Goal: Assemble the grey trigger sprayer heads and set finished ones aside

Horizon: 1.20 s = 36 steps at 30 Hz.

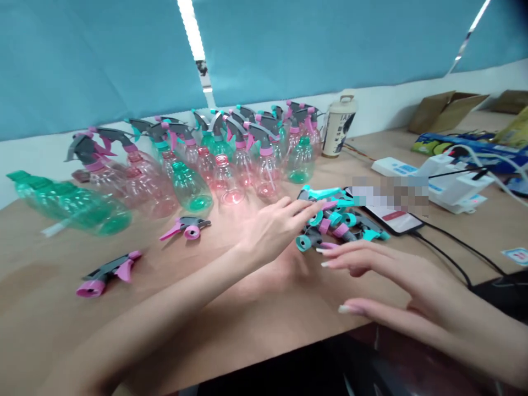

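My left hand point(278, 228) reaches over the near left edge of a pile of trigger spray heads point(338, 217) in grey, pink and teal. Its fingers are stretched out, and I cannot tell whether they touch the pile. My right hand point(396, 275) hovers in front of the same pile, thumb and fingers apart, holding nothing. Two separate spray heads lie left of my left forearm: a pink and grey one point(187, 228) and another pink and grey one point(110, 272) nearer to me. Behind stand clear pink and green bottles point(225, 184), several with spray heads on.
Green bottles point(70, 201) lie at the left. A tumbler point(339, 126) stands by the wall. On the right are a phone point(391, 212) with cables, white power strips point(449, 181) and a cardboard box point(443, 113). The table's front edge runs below my hands.
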{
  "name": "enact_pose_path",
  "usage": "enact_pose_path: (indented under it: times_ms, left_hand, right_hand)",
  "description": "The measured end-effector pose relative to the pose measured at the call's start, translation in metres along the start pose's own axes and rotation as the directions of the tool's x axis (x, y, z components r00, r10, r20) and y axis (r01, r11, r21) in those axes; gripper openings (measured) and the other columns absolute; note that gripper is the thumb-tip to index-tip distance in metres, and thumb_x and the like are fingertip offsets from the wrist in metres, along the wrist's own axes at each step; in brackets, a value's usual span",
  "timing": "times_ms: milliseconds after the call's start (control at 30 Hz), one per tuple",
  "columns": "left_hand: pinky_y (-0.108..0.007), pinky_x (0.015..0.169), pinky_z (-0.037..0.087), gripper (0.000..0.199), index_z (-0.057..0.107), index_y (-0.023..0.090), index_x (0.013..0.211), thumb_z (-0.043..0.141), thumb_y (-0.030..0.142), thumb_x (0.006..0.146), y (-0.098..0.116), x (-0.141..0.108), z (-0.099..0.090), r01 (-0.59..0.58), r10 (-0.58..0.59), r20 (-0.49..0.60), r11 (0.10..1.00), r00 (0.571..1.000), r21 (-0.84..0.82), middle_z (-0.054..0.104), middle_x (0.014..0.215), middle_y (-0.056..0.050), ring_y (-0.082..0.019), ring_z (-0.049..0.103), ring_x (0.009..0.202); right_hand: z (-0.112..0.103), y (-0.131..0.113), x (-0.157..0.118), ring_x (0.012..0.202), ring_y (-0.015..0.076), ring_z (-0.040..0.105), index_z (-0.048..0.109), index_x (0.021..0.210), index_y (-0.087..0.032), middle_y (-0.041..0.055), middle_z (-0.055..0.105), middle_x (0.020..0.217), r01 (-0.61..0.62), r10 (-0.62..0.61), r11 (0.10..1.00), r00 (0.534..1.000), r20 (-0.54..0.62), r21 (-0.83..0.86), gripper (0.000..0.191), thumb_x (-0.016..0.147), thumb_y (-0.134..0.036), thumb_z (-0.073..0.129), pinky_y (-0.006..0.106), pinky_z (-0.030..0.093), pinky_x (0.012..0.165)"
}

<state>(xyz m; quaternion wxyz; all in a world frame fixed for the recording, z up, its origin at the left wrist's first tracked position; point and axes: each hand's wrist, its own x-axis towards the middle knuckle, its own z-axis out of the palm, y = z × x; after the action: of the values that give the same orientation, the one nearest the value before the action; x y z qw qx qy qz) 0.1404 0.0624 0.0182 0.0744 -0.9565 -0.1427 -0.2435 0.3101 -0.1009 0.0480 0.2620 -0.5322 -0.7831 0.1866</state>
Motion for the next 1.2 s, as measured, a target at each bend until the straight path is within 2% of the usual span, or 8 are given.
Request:
enact_pose_path:
  times_ms: [100,233,467,600,733,933,1100,1200]
  left_hand:
    - [-0.030,0.073,0.052,0.038,0.047,0.020,0.131,0.044,0.012,0.094,0.004,0.013,0.007,-0.135,0.129,0.121,0.990,0.984,0.047,0.060,0.125,-0.006,-0.019,0.058,0.094]
    - [-0.033,0.077,0.054,0.033,0.052,0.013,0.124,0.048,0.012,0.092,0.002,0.011,0.008,-0.121,0.119,0.103,0.993,0.988,0.015,0.063,0.121,-0.009,-0.022,0.058,0.097]
    - [-0.036,0.083,0.053,0.025,0.058,0.015,0.114,0.042,0.020,0.096,-0.006,-0.004,0.006,0.068,-0.059,0.077,0.989,0.995,-0.129,0.064,0.117,-0.008,-0.021,0.059,0.102]
    - [-0.038,0.101,0.041,0.038,0.045,0.017,0.132,0.040,0.032,0.097,-0.007,0.007,0.015,0.041,-0.016,0.163,0.987,0.987,-0.156,0.049,0.139,-0.007,-0.021,0.042,0.129]
    - [-0.037,0.101,0.038,0.046,0.044,0.020,0.133,0.032,0.046,0.097,-0.010,0.014,0.020,0.102,-0.079,0.293,0.993,0.953,-0.062,0.048,0.140,-0.004,-0.022,0.039,0.130]
    - [-0.043,0.090,0.041,0.051,0.052,0.012,0.125,0.028,0.048,0.097,-0.014,-0.010,0.012,0.259,-0.266,0.290,0.964,0.919,0.064,0.061,0.122,-0.013,-0.028,0.056,0.109]
    - [-0.045,0.099,0.036,0.055,0.038,0.015,0.138,0.031,0.049,0.096,-0.005,-0.023,0.006,0.341,-0.352,0.259,0.936,0.899,0.089,0.046,0.139,-0.015,-0.029,0.045,0.123]
    - [-0.049,0.105,0.031,0.061,0.032,0.019,0.142,0.032,0.055,0.093,0.003,-0.025,0.003,0.308,-0.299,0.254,0.951,0.920,0.004,0.035,0.147,-0.015,-0.030,0.035,0.132]
  right_hand:
    - [-0.007,0.027,-0.004,0.103,0.0185,0.060,0.058,0.103,-0.030,-0.0009,0.065,0.107,-0.016,0.019,1.000,0.991,-0.136,0.023,0.018,0.086,-0.036,0.058,0.032,0.049,0.089]
    - [-0.008,0.061,0.015,0.099,0.0223,0.062,0.062,0.094,-0.022,0.0057,0.067,0.099,-0.055,0.037,0.998,0.929,-0.368,-0.040,0.019,0.089,-0.038,0.053,0.037,0.050,0.086]
    - [0.028,0.084,0.053,0.129,0.0322,0.039,0.044,0.134,-0.015,0.0187,0.040,0.140,-0.074,-0.028,0.928,0.964,-0.266,-0.365,0.069,0.080,-0.056,0.057,0.047,0.036,0.103]
    - [0.047,0.086,0.055,0.128,0.0310,0.040,0.046,0.132,-0.013,0.0179,0.042,0.139,-0.129,0.008,0.923,0.948,-0.317,-0.362,0.063,0.086,-0.056,0.047,0.047,0.036,0.104]
    - [0.049,0.088,0.053,0.124,0.0307,0.044,0.050,0.127,-0.013,0.0172,0.044,0.138,-0.164,0.027,0.913,0.938,-0.345,-0.374,0.054,0.089,-0.050,0.045,0.047,0.040,0.100]
    - [0.042,0.095,0.060,0.120,0.0305,0.047,0.056,0.121,-0.010,0.0179,0.051,0.132,-0.245,0.039,0.861,0.905,-0.423,-0.446,0.042,0.092,-0.038,0.044,0.045,0.041,0.099]
    - [0.033,0.090,0.067,0.120,0.0310,0.048,0.053,0.124,-0.008,0.0191,0.054,0.129,-0.299,0.072,0.851,0.880,-0.469,-0.431,0.048,0.092,-0.042,0.042,0.046,0.041,0.098]
    - [0.032,0.077,0.061,0.123,0.0286,0.046,0.047,0.132,-0.011,0.0165,0.049,0.135,-0.223,0.043,0.880,0.917,-0.397,-0.420,0.065,0.087,-0.058,0.043,0.044,0.039,0.101]
